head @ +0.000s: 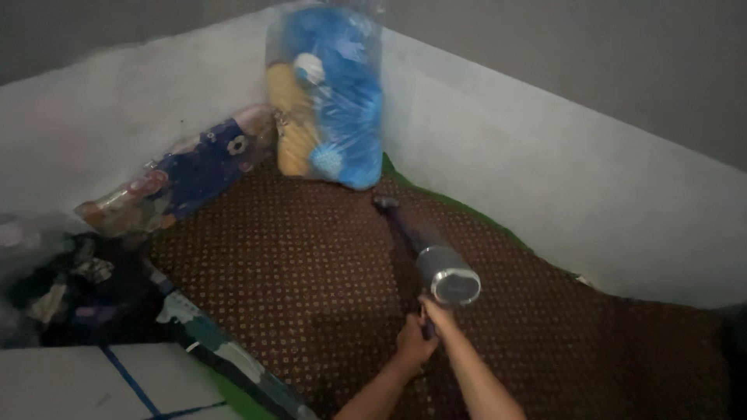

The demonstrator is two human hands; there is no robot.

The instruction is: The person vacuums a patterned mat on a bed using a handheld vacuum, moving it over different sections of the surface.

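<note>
Gripping vacuum: both left hand, right hand; plastic bag holds blue-yellow plush in corner; patterned mat open.

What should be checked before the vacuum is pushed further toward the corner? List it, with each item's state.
1. Grip: both the left hand and the right hand close on the handle of the stick vacuum: ok.
2. Vacuum head flat on the brown dotted carpet: cannot tell, too dark.
3. Path ahead: the clear bag of soft toys stands in the corner just beyond the head: not ok.
4. Left side: the wrapped doll package lies apart from the vacuum: ok.
5. Dust canister fill: cannot tell.
</note>
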